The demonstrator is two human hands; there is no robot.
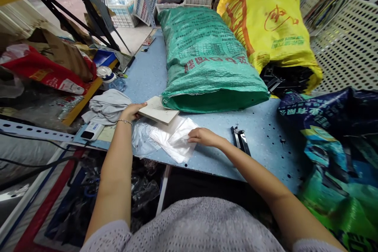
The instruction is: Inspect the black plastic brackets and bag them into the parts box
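My left hand (133, 112) grips the left edge of a flat pale board (159, 110), which is tilted up over some clear plastic bags. Between the fingers of my right hand (205, 137) is the right side of a white plastic bag (174, 138) in that stack. A black plastic part (240, 140) lies on the blue table (265, 134) to the right of my right hand. Behind the board rests a large green woven sack (206, 59), its dark mouth facing me.
A yellow sack (274, 27) with black parts in its mouth stands at the back right, beside a white perforated basket (348, 43). Grey cloth (108, 104), a white device (92, 130) and a bottle (110, 78) sit at the left. Dark blue and green sacks (333, 157) bulge at the right edge.
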